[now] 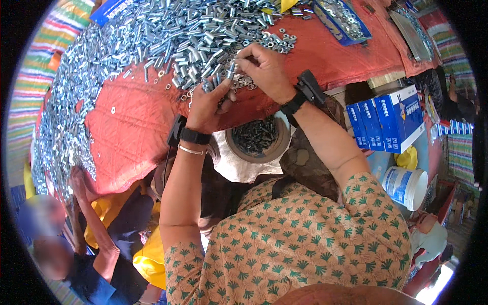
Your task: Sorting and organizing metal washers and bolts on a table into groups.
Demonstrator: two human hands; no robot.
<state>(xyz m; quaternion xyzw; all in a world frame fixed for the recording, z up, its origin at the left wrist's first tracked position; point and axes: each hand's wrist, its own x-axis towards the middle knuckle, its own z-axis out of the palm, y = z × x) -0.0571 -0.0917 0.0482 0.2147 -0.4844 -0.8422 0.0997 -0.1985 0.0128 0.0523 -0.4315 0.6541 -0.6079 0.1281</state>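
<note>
a slim metal piece (231, 70), silvery with a faint bluish shine, is held between the left hand (207, 104) and the right hand (267, 71). it is narrow and roughly cylindrical, and stands at a steep slant, its upper end leaning slightly to the right. the left thumb lies against its lower part; the right thumb and forefinger meet at its top. more short metal pieces (207, 85) of the same bluish-silver colour, stubby and tube-like, sit bunched in the left fingers, just left of the slim one. their finer shape is too small to tell. all are raised over the near edge of the red-covered worktop (134, 127).
</note>
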